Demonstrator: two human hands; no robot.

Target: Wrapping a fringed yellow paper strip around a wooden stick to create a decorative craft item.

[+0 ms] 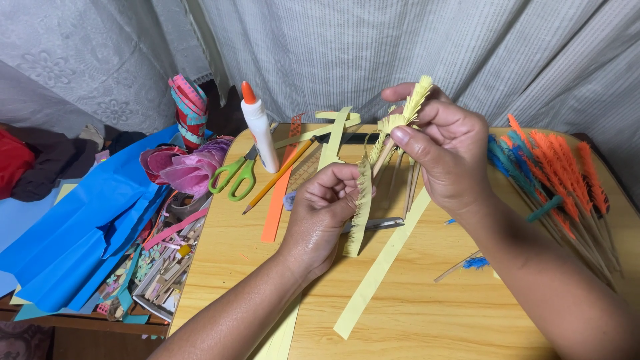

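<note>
Your right hand (448,157) pinches the wound top of the yellow fringed strip (363,207) on its thin stick (381,160), held above the table (427,300). The strip's loose length runs down-left from those fingers into your left hand (320,217), whose fingers close on it just below.

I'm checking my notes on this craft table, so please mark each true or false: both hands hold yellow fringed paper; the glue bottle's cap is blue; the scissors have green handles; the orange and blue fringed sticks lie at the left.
1. Both hands, the left hand and the right hand, hold the yellow fringed paper strip. True.
2. The glue bottle has a blue cap. False: it is orange.
3. The scissors have green handles. True.
4. The orange and blue fringed sticks lie at the left. False: they lie at the table's right.
</note>
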